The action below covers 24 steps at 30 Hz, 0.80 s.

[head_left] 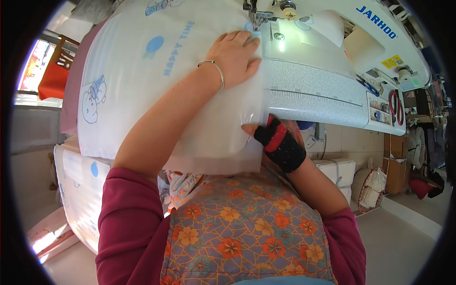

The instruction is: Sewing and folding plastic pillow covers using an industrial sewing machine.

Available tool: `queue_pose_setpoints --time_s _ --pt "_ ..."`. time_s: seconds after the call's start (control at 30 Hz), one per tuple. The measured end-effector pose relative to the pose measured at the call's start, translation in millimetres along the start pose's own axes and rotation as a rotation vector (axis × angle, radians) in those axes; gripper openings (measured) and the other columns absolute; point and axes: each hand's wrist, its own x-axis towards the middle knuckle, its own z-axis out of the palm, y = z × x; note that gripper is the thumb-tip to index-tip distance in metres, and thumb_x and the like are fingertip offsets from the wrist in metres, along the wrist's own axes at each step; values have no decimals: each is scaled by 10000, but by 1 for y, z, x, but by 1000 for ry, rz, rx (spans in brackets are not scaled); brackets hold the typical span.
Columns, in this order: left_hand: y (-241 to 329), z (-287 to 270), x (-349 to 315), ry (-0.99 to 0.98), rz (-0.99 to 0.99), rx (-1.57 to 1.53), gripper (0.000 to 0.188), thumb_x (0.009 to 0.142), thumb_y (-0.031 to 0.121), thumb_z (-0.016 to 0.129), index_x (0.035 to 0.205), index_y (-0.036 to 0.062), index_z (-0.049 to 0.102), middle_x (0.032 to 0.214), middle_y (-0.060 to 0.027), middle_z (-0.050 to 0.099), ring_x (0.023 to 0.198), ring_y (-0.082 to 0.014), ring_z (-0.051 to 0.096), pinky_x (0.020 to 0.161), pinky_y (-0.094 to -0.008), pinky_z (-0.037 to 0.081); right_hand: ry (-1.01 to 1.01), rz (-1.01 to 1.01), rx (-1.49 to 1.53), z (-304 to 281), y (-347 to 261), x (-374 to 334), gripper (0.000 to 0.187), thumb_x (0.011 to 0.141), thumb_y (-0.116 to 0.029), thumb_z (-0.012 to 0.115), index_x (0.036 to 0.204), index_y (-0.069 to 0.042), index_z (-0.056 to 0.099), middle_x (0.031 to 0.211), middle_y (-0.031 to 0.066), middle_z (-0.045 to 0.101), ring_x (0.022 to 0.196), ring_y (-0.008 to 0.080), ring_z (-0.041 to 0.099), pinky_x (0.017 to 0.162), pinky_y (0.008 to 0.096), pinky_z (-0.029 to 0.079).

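Observation:
A white cloth cover (156, 66) printed with pale blue cartoon figures lies spread over the sewing table. My left hand (233, 57), with a thin metal bangle on the wrist, presses flat on the cloth close to the needle and presser foot (256, 18) of a white sewing machine (351, 28). My right hand (278, 142), in a black and red wrist brace, grips the near edge of the cloth from below the table's front edge; its fingers are hidden under the fabric.
The speckled machine table (318, 95) has a printed ruler line. Red-handled scissors (396, 107) and small items lie at its right end. More printed cloth (78, 180) hangs at lower left. White bundles (339, 173) and cardboard boxes (396, 166) stand on the floor at right.

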Motion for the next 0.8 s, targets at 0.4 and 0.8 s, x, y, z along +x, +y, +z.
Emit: queue_pose_setpoints --time_s 0.4,0.8 --pt "74 -65 -133 -214 109 -94 483 794 194 596 1210 -35 510 1328 -199 444 1281 -307 399 1079 -429 299 129 -184 127 -6 52 3 364 810 -185 674 1106 14 605 973 80 653 933 144 580 851 301 447" --pt "76 -64 -151 -7 87 2 386 762 25 534 1143 -30 568 1214 -174 564 1144 -292 550 979 -410 438 317 -933 -979 -46 17 29 351 741 -64 566 1079 -112 644 1189 130 575 1084 332 536 907 404 449"
